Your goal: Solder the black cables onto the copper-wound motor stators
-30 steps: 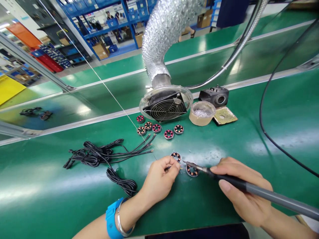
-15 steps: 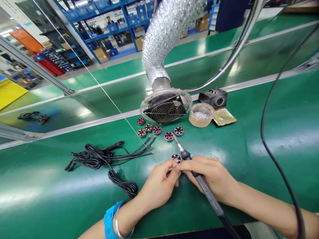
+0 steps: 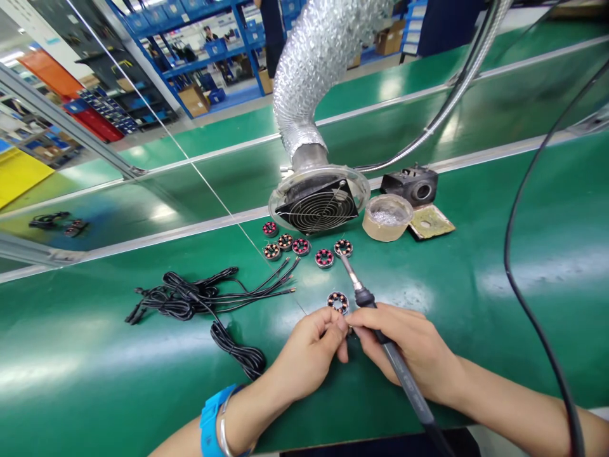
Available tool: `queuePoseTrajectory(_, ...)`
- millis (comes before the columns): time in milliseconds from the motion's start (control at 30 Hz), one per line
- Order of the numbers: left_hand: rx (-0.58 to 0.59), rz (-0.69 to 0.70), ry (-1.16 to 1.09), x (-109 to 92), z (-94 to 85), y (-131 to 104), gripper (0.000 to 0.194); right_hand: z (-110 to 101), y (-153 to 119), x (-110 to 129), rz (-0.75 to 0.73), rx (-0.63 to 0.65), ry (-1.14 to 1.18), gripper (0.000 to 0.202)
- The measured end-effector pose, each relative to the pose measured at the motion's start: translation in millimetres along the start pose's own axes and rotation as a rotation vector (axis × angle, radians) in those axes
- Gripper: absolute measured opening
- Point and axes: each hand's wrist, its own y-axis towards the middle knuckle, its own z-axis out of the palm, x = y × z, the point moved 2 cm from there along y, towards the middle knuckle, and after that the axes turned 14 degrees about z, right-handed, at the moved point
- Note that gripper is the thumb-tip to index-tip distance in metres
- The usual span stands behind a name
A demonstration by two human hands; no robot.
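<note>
My right hand (image 3: 413, 346) is closed around a soldering iron (image 3: 404, 374), whose metal tip points up and away toward a ring-shaped motor stator (image 3: 343, 248) at the back. My left hand (image 3: 311, 349) is in a pinch; whatever sits between the fingertips is too small and hidden to name. Just beyond those fingertips lies another stator (image 3: 337, 303) with copper coils, its near edge close to the fingers. The two hands nearly meet here. Several more stators, such as one with red coils (image 3: 324, 258), lie farther back on the green table (image 3: 190, 400).
Bundled black cables (image 3: 185, 298) lie at left, bare ends toward the stators. A fume extractor (image 3: 321, 206) on a foil duct hangs over the back. Behind right are a round tub (image 3: 387, 219), a sponge pad (image 3: 432, 222) and a dark holder (image 3: 410, 185). A black cord (image 3: 511, 254) hangs at right.
The soldering iron and right hand have shifted slightly right and down. My left hand keeps its pinch beside the stator. The whole view has moved a little.
</note>
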Motion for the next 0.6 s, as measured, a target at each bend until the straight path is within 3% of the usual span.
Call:
queuePoseTrajectory(333, -0.12, -0.035, 0.005, -3.5, 4.4, 0.1, 0.026, -1.4, 3.0, 3.7, 0.211, 0.06, 0.042, 0.033)
queuePoseTrajectory(600, -0.157, -0.033, 0.034, -1.3, 3.7, 1.7, 0.025, -0.1, 2.2, -1.5, 0.095, 0.037, -0.018, 0.036)
